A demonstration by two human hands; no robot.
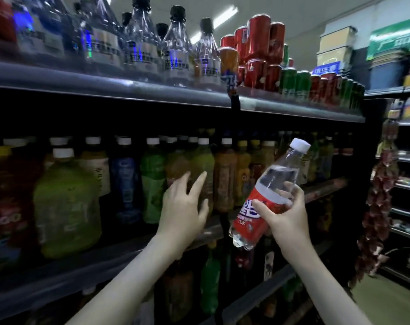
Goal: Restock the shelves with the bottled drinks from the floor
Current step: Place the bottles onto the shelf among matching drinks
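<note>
Overhead, the top shelf is a dark metal ledge with a smooth, rounded front lip. It carries a row of clear, faceted plastic bottles with black caps. To their right stand glossy red cans, stacked two high, and then green cans.

The middle shelf below is packed with upright plastic drink bottles. Most are white-capped, in green, blue, orange and amber (the dim light blurs their labels). The biggest is a squat green bottle near the left.

The person's right hand grips a clear bottle around its middle. Thumb and fingers are curled over its red wrap-around label. The bottle is held in the air in front of the middle shelf, tilted with its ridged white cap up and to the right.

The left hand is spread wide and holds nothing. Its straight fingers reach at the yellow-green bottle on the middle shelf, though contact cannot be told.
</note>
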